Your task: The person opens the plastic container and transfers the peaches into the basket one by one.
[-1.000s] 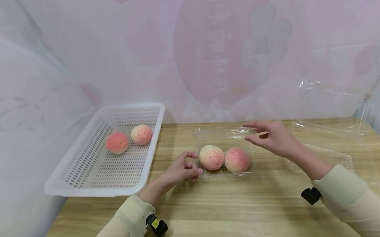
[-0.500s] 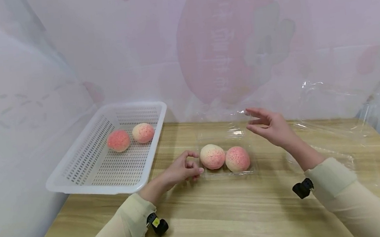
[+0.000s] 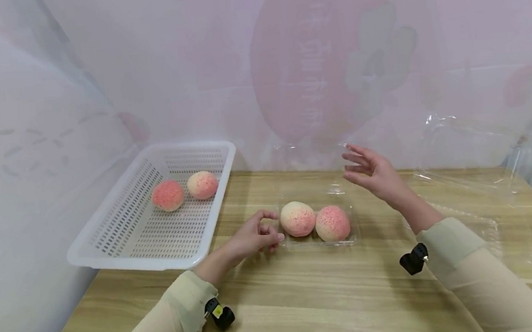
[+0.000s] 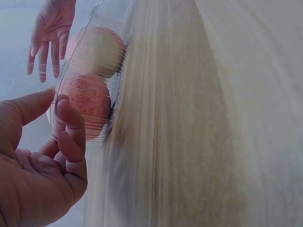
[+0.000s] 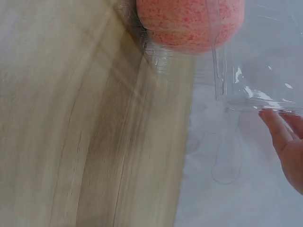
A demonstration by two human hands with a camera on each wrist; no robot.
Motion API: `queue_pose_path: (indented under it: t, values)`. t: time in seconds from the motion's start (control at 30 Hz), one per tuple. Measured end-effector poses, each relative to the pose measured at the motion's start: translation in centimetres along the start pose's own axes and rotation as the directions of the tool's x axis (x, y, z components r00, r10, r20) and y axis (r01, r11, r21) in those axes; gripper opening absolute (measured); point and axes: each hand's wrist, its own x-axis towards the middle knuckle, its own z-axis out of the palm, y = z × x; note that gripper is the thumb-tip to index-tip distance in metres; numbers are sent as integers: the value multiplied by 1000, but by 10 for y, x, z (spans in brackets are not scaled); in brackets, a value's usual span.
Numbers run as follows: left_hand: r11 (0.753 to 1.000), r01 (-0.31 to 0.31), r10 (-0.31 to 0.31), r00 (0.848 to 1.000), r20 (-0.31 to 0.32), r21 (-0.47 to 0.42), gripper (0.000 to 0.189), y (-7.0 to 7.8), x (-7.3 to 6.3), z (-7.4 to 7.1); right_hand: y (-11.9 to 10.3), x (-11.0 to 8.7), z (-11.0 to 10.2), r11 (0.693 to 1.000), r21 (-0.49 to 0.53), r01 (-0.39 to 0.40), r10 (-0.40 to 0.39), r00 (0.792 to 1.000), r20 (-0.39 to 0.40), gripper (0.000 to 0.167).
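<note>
Two cream-and-pink speckled, peach-like fruits [image 3: 297,219] [image 3: 332,223] sit side by side in a clear plastic clamshell box [image 4: 100,19]. At the box's left side, my left hand [image 3: 253,235] pinches its rim between thumb and forefinger, the other fingers curled. The transparent lid [image 5: 258,90] stands raised at the back of the box, its outline faint in the head view. My right hand [image 3: 376,176] is at the lid's upper right corner, fingers extended and apart. In the right wrist view its fingertips touch the lid's edge.
On the left stands a white perforated basket [image 3: 126,267] holding two more such fruits [image 3: 168,196] [image 3: 202,185]. Another clear plastic container [image 3: 469,178] lies at the right of the wooden table [image 3: 299,312]. A pale printed cloth [image 3: 188,61] hangs behind.
My right hand has moved up and its fingers have spread. The lid's edge has risen with it. The left hand stays at the box's left side.
</note>
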Motion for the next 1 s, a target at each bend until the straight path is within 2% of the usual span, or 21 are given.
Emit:
queue_pose_path:
  t: [0.17,0.3,0.57,0.87,1.0]
  values:
    - [1000,-13,13,1000,-2,4,50,-2,-1,-1,6,8,2,993,81,-88,83,995,61,82]
    - [1000,-16,16,1000,-4,6,50,-2,-1,0,10,15,5,984,103,-149,141,987,75,84]
    - [1000,-10,11,1000,-7,14,51,-2,-2,1,21,18,11,952,95,-292,282,953,107,85]
    - [1000,-9,9,1000,-8,17,50,-1,-2,1,29,12,13,933,77,-352,341,931,131,82]
    - [1000,-15,15,1000,-2,18,51,-2,-2,0,31,5,15,929,34,-367,361,924,127,83]
